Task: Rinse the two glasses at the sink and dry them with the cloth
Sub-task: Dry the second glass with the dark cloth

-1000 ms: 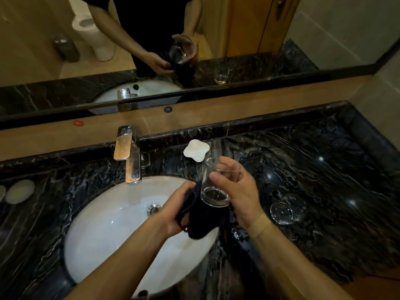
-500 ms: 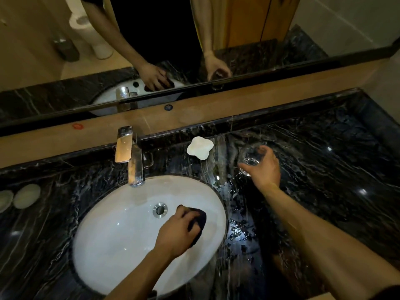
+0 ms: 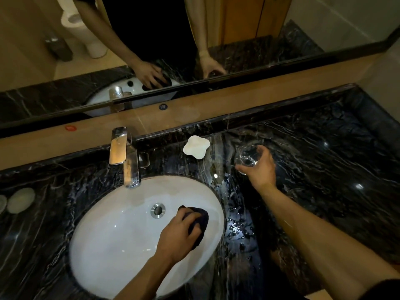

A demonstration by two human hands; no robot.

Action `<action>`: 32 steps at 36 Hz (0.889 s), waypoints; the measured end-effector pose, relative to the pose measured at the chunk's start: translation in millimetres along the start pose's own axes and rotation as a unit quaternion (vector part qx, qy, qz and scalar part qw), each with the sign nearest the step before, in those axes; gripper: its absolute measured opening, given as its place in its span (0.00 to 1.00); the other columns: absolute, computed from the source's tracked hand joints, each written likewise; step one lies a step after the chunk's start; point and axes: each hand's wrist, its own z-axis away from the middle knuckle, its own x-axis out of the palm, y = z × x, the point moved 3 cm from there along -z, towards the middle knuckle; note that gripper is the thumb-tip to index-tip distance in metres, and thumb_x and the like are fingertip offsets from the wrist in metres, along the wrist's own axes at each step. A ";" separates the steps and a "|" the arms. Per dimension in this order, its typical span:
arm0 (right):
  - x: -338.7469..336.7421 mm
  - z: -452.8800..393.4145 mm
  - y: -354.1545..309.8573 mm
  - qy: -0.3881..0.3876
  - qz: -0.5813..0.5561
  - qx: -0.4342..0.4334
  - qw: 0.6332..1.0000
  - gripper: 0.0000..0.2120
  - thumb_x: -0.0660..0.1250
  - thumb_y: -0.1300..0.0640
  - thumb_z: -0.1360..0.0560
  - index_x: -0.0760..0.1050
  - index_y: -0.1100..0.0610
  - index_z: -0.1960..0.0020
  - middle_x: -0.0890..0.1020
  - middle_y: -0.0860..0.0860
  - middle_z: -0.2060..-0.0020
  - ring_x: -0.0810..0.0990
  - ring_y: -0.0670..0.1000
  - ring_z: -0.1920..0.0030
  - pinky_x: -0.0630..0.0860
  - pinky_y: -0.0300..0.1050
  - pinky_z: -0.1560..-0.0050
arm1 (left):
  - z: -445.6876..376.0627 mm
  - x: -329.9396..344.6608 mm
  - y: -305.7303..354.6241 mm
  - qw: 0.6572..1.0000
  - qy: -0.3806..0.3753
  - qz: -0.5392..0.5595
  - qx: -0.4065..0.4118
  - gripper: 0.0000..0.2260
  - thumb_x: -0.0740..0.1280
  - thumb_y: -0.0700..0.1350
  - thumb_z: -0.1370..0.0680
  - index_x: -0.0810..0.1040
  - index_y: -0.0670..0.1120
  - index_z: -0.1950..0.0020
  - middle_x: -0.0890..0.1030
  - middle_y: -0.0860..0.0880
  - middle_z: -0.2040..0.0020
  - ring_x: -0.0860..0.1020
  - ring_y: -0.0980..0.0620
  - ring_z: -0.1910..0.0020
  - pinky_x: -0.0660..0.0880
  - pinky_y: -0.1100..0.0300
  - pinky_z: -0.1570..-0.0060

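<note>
My left hand (image 3: pixel 179 232) is closed on a dark cloth (image 3: pixel 200 219) and rests inside the right part of the white sink (image 3: pixel 119 234), near the drain (image 3: pixel 158 210). My right hand (image 3: pixel 259 171) wraps around a clear glass (image 3: pixel 246 158) that stands upright at counter level, to the right of the sink and soap dish. A faint round outline on the dark counter by my right forearm may be the second glass (image 3: pixel 302 197); it is too dim to tell.
A chrome faucet (image 3: pixel 125 154) stands behind the basin. A white flower-shaped soap dish (image 3: pixel 196 146) lies between faucet and glass. Two pale round pads (image 3: pixel 20 200) sit at the far left. Wet black marble counter (image 3: pixel 335 169) stretches right; a mirror (image 3: pixel 238 29) runs along the back.
A second ago both hands held the glass and cloth together above the sink. The right hand has carried the glass to the counter on the right; the left has lowered the cloth into the basin.
</note>
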 end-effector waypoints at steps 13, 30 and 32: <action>-111.8 127.1 16.7 0.170 0.064 -0.143 0.973 0.44 0.81 0.53 0.37 0.65 0.52 0.25 0.67 0.56 0.29 0.63 0.57 0.28 0.60 0.45 0.31 | 7.5 11.5 17.5 0.993 0.076 0.087 0.011 0.25 0.50 0.62 0.25 0.76 0.55 0.35 0.71 0.61 0.37 0.74 0.60 0.46 0.73 0.64 0.50; -80.9 89.1 120.5 0.042 -0.168 0.062 0.983 0.43 0.82 0.62 0.38 0.62 0.48 0.32 0.74 0.48 0.37 0.73 0.50 0.37 0.70 0.48 0.34 | 22.0 14.1 43.0 0.986 0.106 0.114 0.059 0.22 0.53 0.60 0.23 0.76 0.54 0.35 0.69 0.61 0.35 0.69 0.67 0.42 0.66 0.73 0.48; -80.1 84.2 122.2 0.041 -0.159 0.058 0.985 0.42 0.83 0.60 0.38 0.63 0.46 0.34 0.75 0.47 0.38 0.74 0.50 0.36 0.70 0.50 0.32 | 22.5 13.8 46.0 0.986 0.102 0.117 0.058 0.23 0.53 0.60 0.23 0.76 0.54 0.35 0.69 0.61 0.35 0.69 0.67 0.42 0.66 0.74 0.48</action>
